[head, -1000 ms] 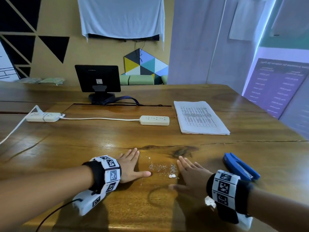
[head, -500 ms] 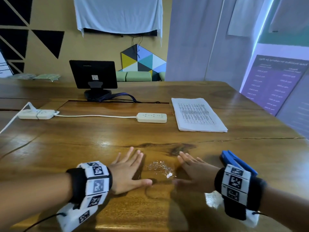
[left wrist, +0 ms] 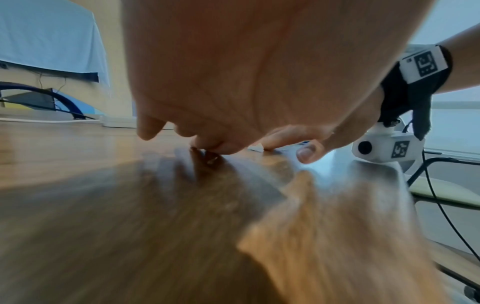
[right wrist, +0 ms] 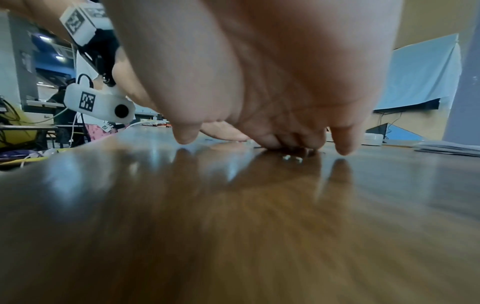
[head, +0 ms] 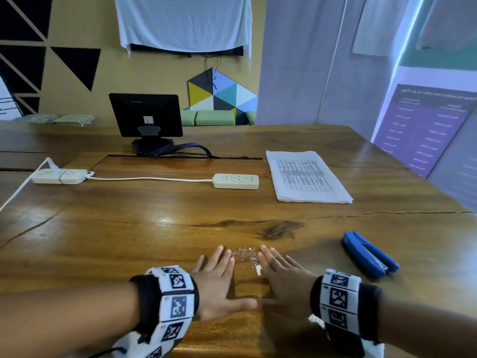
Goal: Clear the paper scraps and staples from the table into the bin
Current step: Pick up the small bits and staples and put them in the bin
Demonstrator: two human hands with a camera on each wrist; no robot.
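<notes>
Silvery staples (head: 244,255) now sit bunched tighter between flat, empty left hand (head: 219,282) at nine o'clock and right hand (head: 284,280) at three, seemingly ready for scooping off the desk (head: 154,228).

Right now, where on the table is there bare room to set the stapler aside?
Bare wood lies between the power strip and the hands, and left of the left hand. It is crowded between both hands, where the staples lie. The paper stack fills the far right; the stapler lies near the right hand.
</notes>
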